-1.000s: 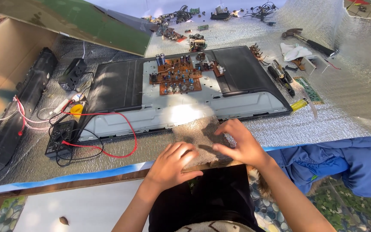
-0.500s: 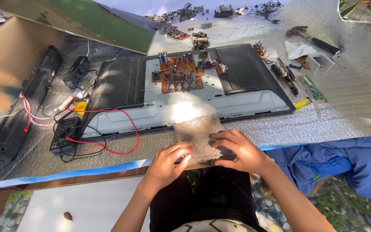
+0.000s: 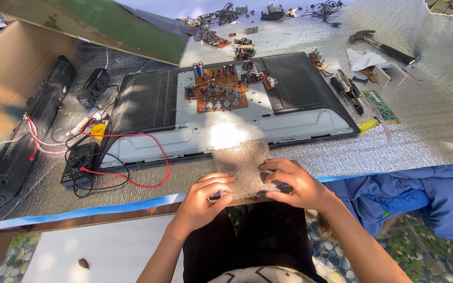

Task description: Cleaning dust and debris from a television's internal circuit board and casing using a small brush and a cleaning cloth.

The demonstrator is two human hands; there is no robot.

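Both hands at near edge of the silver-foil bench (image 3: 436, 120), wrists bent, palms down. Left hand (image 3: 203, 199) curled, fingertips pinching lower-left edge of a bubble-wrap piece (image 3: 242, 162); right hand (image 3: 294, 183) gripping its right edge w/ fingers curled over. Something dark under the wrap, mostly hidden, can't tell what. Wrap lies just in front of the opened TV back panel (image 3: 300, 89). Forearms cut off at frame bottom.

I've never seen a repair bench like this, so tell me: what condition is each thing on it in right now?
Bubble-wrap piece: flat on the mat, pinched by both hands.
Left hand: gripping its near edge.
Right hand: pressing its right edge.
Flat-screen panel: back cover off, circuit boards exposed.
Multimeter: lying flat, red lead plugged in.
Hammer: lying untouched.
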